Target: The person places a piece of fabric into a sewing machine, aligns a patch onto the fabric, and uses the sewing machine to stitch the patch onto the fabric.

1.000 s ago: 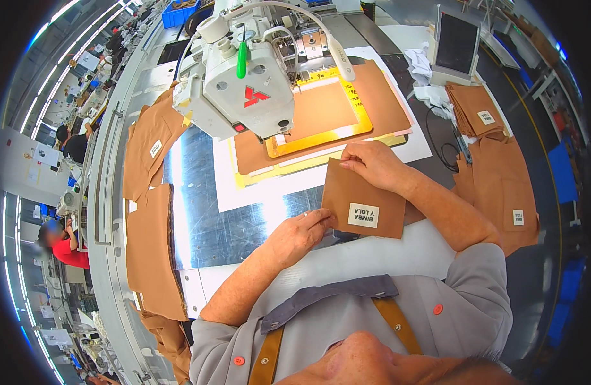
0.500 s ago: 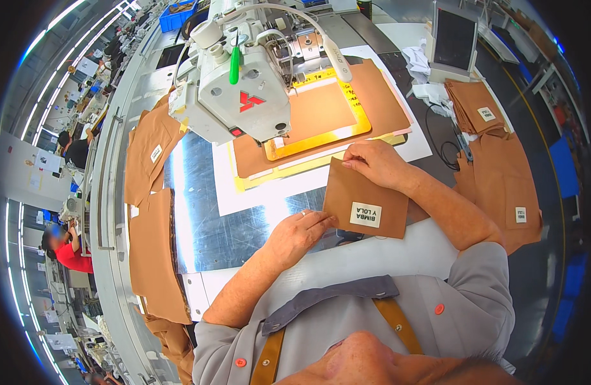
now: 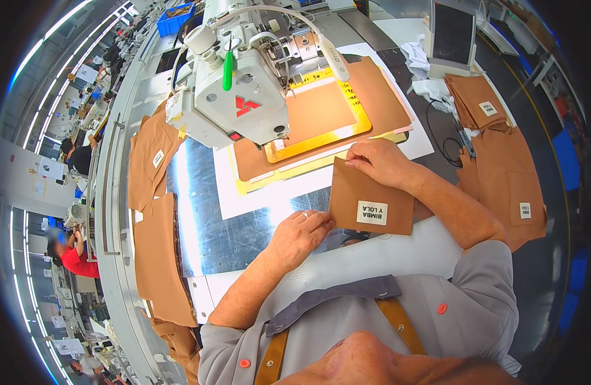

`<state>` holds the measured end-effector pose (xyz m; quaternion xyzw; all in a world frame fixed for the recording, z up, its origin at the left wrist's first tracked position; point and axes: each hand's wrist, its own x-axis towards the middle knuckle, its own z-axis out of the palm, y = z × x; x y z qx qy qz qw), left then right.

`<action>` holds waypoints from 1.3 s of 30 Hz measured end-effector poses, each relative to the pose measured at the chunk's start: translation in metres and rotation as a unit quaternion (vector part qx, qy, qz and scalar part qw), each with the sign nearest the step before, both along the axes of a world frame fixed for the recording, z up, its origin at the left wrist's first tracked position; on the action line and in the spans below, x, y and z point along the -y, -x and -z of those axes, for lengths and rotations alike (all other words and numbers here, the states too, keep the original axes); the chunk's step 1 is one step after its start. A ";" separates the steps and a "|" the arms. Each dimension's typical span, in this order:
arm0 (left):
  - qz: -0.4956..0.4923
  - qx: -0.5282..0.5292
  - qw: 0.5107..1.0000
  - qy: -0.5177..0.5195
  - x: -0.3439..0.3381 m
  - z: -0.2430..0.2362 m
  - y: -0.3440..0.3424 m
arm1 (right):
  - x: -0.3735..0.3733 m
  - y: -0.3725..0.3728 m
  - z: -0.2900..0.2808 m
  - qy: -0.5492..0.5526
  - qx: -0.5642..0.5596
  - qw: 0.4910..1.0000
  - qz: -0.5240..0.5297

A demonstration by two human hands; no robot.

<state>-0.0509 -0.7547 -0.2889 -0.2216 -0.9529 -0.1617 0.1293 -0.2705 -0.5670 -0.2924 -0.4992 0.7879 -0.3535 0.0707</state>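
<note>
Between my hands is a square brown fabric piece (image 3: 366, 183) with a white label (image 3: 372, 212) near its lower edge. My right hand (image 3: 382, 163) pinches its upper edge from above. The fingertips of my left hand (image 3: 299, 237) close on its left edge, low down. Just beyond it, a yellow frame (image 3: 318, 145) lies on a larger brown panel (image 3: 388, 96) under the head of a white sewing machine (image 3: 234, 106). A green-handled tool (image 3: 228, 70) sticks up at the machine's front.
Brown fabric pieces (image 3: 157, 256) lie along the left side. More labelled brown pieces (image 3: 507, 179) are stacked at the right, below a screen (image 3: 452, 35). A black cable (image 3: 440, 138) curls beside them. A co-worker in red (image 3: 77, 260) sits far left.
The view has shifted slightly. Both hands keep their hold on the brown fabric piece, which looks slightly turned and a little farther right in the picture.
</note>
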 end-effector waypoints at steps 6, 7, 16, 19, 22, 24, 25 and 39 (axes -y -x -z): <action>-0.005 -0.014 1.000 -0.015 0.000 0.001 0.002 | 0.001 0.002 -0.006 -0.026 0.025 0.999 0.012; -0.002 -0.014 1.000 -0.016 0.002 0.003 0.002 | 0.002 0.002 -0.007 -0.023 0.018 1.000 0.009; 0.021 -0.072 0.996 0.052 0.005 0.004 0.009 | 0.012 0.012 -0.012 0.000 -0.007 1.000 -0.006; 0.009 -0.118 0.989 0.090 0.007 -0.009 0.022 | 0.024 0.027 -0.022 0.016 -0.039 0.999 -0.006; -0.018 -0.162 0.979 0.125 0.018 -0.017 0.044 | 0.050 0.053 -0.030 0.011 -0.041 0.999 0.016; -0.041 -0.209 0.968 0.131 0.030 -0.015 0.062 | 0.077 0.072 -0.035 0.006 -0.034 0.999 0.026; -0.048 -0.226 0.965 0.125 0.035 -0.015 0.071 | 0.090 0.080 -0.036 -0.005 -0.013 0.999 0.042; -0.196 -0.106 0.960 0.172 0.085 0.038 0.112 | 0.203 0.150 0.037 0.059 -0.154 0.983 0.078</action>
